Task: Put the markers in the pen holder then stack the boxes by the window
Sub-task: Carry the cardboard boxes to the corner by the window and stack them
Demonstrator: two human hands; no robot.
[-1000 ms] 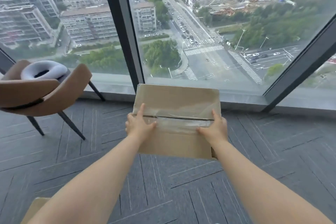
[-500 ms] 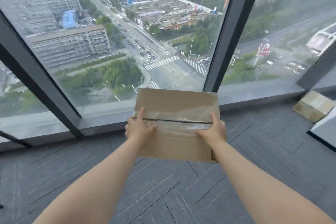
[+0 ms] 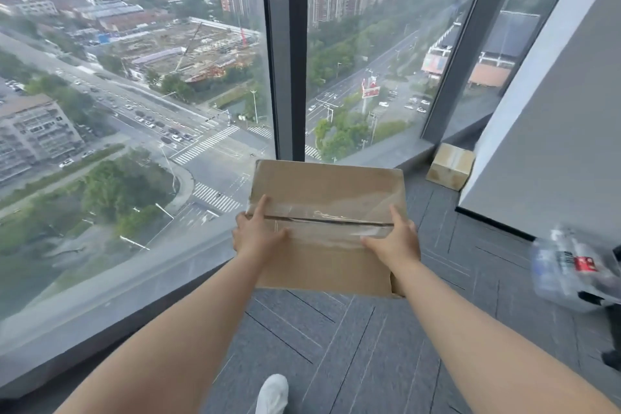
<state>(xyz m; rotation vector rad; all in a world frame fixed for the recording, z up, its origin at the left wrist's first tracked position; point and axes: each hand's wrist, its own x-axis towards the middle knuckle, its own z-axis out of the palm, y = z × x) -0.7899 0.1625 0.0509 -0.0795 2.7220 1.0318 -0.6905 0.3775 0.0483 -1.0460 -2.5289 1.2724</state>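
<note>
Left grip (image 3: 257,235) and right grip (image 3: 396,240) are each closed on a short side of the cardboard box (image 3: 326,191). On each one the thumb lies across the top face beside the taped seam, one finger is stretched forward along the top, and the rest curl out of sight over the edge. Neither is spread wide, only as far as the box wall asks. I carry the box level in front of me at twelve o'clock, clear of the carpeted floor (image 3: 336,346).

From the head view, I judge this box light, since I hold it well out from my body. Its faces look stiff, but the middle seam gapes under glossy, wrinkled tape (image 3: 336,230). That strip would be slick and the flaps could give, so the side edges are the place to hold, with fingers beneath. A torn corner shows at five o'clock on the box.

A smaller cardboard box (image 3: 450,166) sits on the floor at two o'clock, in the corner where the window (image 3: 134,111) meets the grey wall (image 3: 554,144). I take that as the stacking spot. A blurred plastic-wrapped pack of bottles (image 3: 571,265) is at three o'clock, and my white shoe (image 3: 272,393) at six. No markers or pen holder are in view.
</note>
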